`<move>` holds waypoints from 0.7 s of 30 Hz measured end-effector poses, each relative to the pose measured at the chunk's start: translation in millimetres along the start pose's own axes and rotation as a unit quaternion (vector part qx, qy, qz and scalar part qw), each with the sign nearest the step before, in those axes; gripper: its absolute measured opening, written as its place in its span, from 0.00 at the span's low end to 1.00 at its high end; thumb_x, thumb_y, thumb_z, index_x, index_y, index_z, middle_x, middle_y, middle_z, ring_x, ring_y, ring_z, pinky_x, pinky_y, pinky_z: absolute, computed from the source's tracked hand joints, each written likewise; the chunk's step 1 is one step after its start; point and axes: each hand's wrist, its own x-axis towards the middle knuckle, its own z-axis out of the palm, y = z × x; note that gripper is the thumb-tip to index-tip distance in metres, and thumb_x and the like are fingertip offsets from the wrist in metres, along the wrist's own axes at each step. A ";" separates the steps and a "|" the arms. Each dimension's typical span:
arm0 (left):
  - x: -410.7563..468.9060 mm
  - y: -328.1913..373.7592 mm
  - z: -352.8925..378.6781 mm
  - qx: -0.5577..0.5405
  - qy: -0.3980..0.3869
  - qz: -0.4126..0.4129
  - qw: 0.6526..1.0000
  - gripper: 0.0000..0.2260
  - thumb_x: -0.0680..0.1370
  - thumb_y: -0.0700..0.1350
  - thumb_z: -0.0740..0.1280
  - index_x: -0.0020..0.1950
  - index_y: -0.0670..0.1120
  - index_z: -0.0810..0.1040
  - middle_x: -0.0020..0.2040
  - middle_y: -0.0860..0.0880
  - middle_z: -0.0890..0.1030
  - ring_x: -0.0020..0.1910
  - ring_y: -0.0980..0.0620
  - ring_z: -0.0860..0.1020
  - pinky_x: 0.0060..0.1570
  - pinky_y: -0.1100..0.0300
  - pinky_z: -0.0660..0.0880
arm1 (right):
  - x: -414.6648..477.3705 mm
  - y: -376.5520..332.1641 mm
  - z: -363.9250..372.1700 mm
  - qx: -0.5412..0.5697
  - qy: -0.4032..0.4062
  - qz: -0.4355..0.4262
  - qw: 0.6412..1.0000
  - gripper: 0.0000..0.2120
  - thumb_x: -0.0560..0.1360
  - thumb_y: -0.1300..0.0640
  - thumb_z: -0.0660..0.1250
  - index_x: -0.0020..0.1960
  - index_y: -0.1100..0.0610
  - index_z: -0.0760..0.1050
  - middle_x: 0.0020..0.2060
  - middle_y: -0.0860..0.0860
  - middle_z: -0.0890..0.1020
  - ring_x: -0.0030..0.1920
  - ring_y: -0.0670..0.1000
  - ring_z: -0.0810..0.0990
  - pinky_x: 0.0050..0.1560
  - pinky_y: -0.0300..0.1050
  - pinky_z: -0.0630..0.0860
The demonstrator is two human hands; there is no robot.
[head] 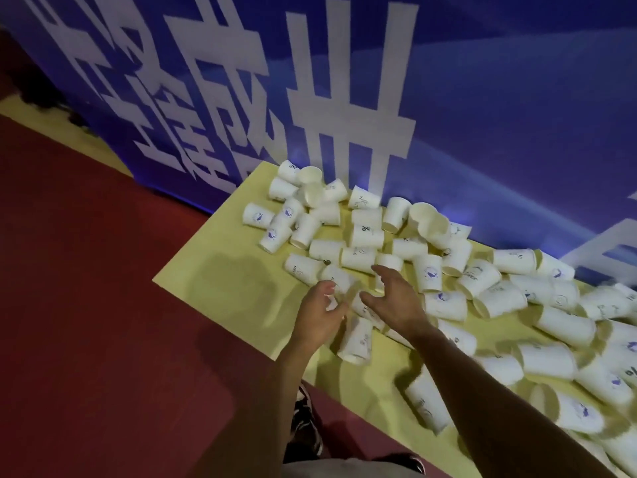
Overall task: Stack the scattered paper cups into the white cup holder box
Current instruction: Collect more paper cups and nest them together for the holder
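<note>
- Now, many white paper cups (367, 234) are seen spread all over the yellow table (213, 270). Most are lying on their sides, some touching and some piled on each other.
- The white cup holder box is not seen on the table or beside it.
- The left hand (322, 313) is held over the table's near edge, with its fingers bent close to one blurry cup (341, 281). It cannot be told if that cup is gripped or only touched.
- The right hand (394, 298) is held just beside it, further in over the table. Its fingers are spread, its thumb is out, and nothing is held in it.
- A second cup (356, 339) is seen lying on the table under the two wrists.
- The cups are judged to be very light and thin. They can be squashed if squeezed hard, and they can be rolled or knocked off the table by a small bump.
- A cup is best taken round its side wall, near the middle, with a soft pinch of thumb and fingers, so the round rim is kept in shape.
- One cup can then be slid into another, bottom first into the open mouth, since the sides are slanted.
- A blue banner (499, 98) with big white marks is set up behind the table, and red floor (86, 305) is seen at the table's left side.
</note>
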 end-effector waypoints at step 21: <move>174.7 -49.8 -123.4 0.065 0.071 -0.047 0.994 0.24 0.72 0.47 0.74 0.66 0.44 0.75 0.62 0.42 0.74 0.62 0.42 0.72 0.63 0.47 0.72 | 138.8 -79.5 87.1 -0.169 -0.024 0.036 0.985 0.30 0.73 0.55 0.73 0.73 0.60 0.70 0.67 0.60 0.76 0.66 0.61 0.73 0.66 0.51 0.69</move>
